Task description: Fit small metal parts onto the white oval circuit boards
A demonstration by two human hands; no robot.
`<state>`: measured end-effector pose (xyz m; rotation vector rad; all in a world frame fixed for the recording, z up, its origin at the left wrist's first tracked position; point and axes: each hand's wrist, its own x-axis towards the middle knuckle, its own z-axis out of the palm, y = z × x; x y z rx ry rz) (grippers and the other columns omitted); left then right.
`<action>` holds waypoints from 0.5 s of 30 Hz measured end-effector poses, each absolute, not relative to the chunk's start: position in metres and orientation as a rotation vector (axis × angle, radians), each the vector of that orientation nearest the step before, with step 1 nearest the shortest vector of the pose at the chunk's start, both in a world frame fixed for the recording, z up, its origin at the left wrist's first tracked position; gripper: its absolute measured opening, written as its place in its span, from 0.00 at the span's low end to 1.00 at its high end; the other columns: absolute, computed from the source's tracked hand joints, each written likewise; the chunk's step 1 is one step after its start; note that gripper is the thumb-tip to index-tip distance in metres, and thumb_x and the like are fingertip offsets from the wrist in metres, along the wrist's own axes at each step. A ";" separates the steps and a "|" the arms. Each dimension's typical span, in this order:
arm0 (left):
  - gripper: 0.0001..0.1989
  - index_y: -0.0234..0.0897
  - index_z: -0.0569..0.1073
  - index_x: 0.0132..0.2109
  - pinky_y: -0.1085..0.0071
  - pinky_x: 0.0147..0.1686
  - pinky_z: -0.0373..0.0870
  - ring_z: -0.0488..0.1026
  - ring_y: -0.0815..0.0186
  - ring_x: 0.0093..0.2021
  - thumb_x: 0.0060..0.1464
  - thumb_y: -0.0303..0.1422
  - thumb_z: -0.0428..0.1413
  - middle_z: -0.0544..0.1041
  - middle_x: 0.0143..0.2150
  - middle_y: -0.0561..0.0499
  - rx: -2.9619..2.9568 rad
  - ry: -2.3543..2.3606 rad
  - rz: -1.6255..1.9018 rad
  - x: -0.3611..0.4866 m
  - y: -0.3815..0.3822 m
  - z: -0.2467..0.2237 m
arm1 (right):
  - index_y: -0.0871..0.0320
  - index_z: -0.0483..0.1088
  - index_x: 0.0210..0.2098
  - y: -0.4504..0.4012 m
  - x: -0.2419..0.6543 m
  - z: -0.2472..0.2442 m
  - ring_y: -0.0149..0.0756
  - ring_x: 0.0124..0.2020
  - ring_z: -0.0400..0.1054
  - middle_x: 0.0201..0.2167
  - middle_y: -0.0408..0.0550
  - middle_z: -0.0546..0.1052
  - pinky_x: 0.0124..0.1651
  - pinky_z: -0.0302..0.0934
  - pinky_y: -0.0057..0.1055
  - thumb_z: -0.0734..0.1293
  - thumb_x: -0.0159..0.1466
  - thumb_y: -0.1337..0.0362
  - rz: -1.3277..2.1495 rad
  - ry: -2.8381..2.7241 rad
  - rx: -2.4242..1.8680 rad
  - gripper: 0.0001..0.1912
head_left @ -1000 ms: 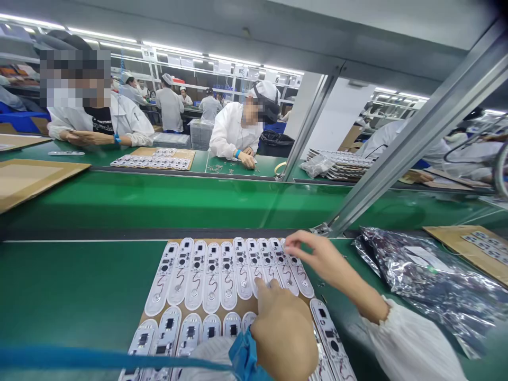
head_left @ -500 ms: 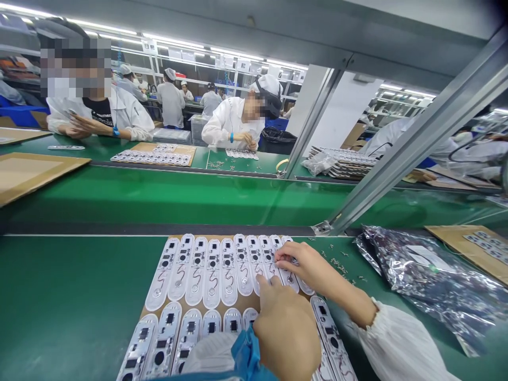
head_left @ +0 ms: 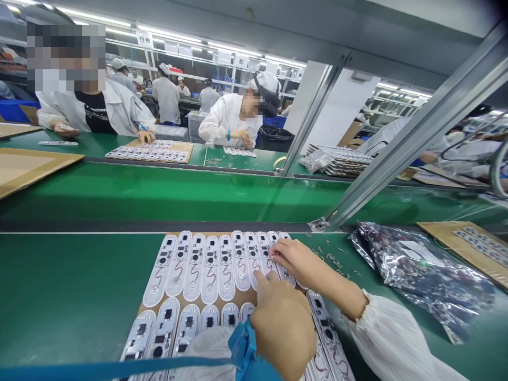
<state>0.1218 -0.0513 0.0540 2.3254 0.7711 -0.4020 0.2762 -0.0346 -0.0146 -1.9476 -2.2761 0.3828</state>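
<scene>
Factory hall (head_left: 238, 50) with a green worktop (head_left: 71, 280) in the foreground. White circuit strips (head_left: 210, 270) are laid in rows on a cardboard sheet (head_left: 238, 297); a foil bag (head_left: 424, 275) is placed to the right. Strips are touched by the right hand (head_left: 305, 264) and left hand (head_left: 281, 333), both partly curled; any grip cannot be determined.

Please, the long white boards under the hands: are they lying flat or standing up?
Lying flat: the white circuit strips rest side by side on the brown cardboard sheet, and the right hand touches them from above.
</scene>
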 end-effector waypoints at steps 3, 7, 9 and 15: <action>0.19 0.21 0.74 0.54 0.45 0.67 0.47 0.58 0.44 0.67 0.60 0.23 0.47 0.71 0.58 0.28 2.383 0.760 -0.544 0.119 -0.051 0.060 | 0.59 0.72 0.35 -0.035 0.276 -0.018 0.40 0.37 0.69 0.37 0.51 0.76 0.42 0.58 0.37 0.59 0.71 0.69 0.363 -2.280 -1.948 0.12; 0.18 0.27 0.75 0.52 0.50 0.64 0.55 0.65 0.50 0.61 0.60 0.24 0.46 0.75 0.55 0.34 2.491 0.746 -0.537 0.118 -0.050 0.059 | 0.59 0.73 0.34 -0.035 0.276 -0.020 0.39 0.37 0.69 0.36 0.50 0.77 0.43 0.59 0.35 0.60 0.70 0.69 0.361 -2.267 -1.929 0.11; 0.16 0.28 0.77 0.49 0.51 0.61 0.59 0.68 0.50 0.58 0.59 0.24 0.48 0.76 0.51 0.35 2.492 0.729 -0.561 0.118 -0.049 0.058 | 0.58 0.73 0.34 -0.035 0.277 -0.018 0.38 0.37 0.69 0.36 0.50 0.77 0.42 0.59 0.34 0.61 0.69 0.69 0.373 -2.259 -1.918 0.10; 0.13 0.30 0.78 0.45 0.51 0.54 0.64 0.71 0.49 0.52 0.58 0.27 0.50 0.78 0.46 0.36 2.517 0.712 -0.522 0.121 -0.046 0.052 | 0.56 0.72 0.29 -0.030 0.282 -0.011 0.36 0.33 0.68 0.31 0.46 0.77 0.38 0.57 0.31 0.62 0.68 0.70 0.440 -2.279 -1.864 0.12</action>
